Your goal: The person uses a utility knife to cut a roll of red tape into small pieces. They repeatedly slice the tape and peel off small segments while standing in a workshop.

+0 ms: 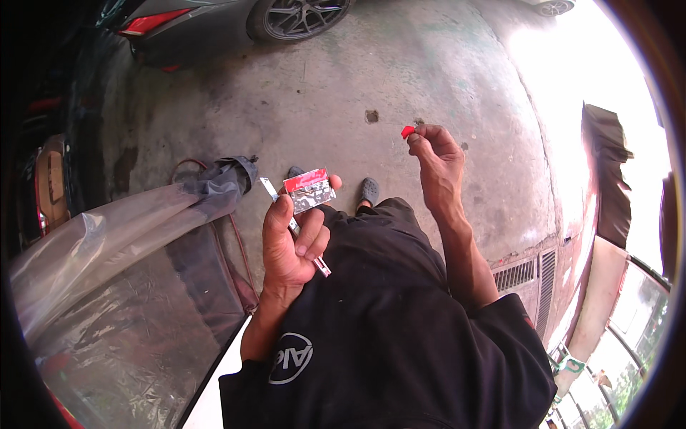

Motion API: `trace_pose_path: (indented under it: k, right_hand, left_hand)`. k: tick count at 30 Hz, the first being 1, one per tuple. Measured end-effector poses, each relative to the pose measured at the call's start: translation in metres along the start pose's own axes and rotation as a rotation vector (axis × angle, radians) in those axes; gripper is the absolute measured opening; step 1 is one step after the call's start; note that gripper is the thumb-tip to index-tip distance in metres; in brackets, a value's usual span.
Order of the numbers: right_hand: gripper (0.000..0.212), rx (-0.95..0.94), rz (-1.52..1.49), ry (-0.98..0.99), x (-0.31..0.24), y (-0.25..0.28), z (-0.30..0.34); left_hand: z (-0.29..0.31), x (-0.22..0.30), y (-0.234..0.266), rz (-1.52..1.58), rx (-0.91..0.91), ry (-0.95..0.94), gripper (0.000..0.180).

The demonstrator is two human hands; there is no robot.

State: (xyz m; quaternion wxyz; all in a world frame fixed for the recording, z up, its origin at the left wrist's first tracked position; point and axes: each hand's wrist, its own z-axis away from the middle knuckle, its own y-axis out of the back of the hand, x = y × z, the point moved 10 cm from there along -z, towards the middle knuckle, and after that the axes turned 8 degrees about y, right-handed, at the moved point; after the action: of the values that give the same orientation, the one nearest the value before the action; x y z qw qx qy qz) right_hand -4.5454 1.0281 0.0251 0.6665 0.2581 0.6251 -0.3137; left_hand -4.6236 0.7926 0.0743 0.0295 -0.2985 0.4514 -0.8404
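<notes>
My left hand (286,250) is closed in front of my chest. Between its thumb and fingers it grips a small flat rectangular plate (311,191), red along the top and mottled silver-grey below. A long thin silvery strip (323,267) runs slantwise through the same hand, its middle hidden by the fingers. Farther out to the right, my raised right hand (439,154) pinches a small bright red piece (408,132) between thumb and fingertips. The two hands are well apart.
Clear plastic sheeting (128,222) covers something bulky at the left, with a dark bundled end (232,174). A dark car's wheel (300,16) stands at the far side. Drain grates (516,275) lie in the concrete floor (343,86) at the right.
</notes>
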Motion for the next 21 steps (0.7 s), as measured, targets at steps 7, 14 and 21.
trace_pose_path:
  k: [7, 14, 21]
  right_hand:
    - [0.016, -0.118, 0.907, 0.155, -0.003, 0.018, 0.000]
    - [0.029, -0.262, 0.459, 0.102, -0.022, -0.013, 0.019]
    - [0.042, -0.616, -0.133, -0.147, -0.043, -0.086, 0.060]
  left_hand:
    - [-0.004, -0.009, 0.005, 0.062, -0.125, 0.073, 0.061]
    - [-0.010, -0.022, 0.002, -0.090, -0.121, 0.153, 0.062]
    - [-0.004, -0.026, 0.015, -0.147, -0.061, 0.152, 0.049]
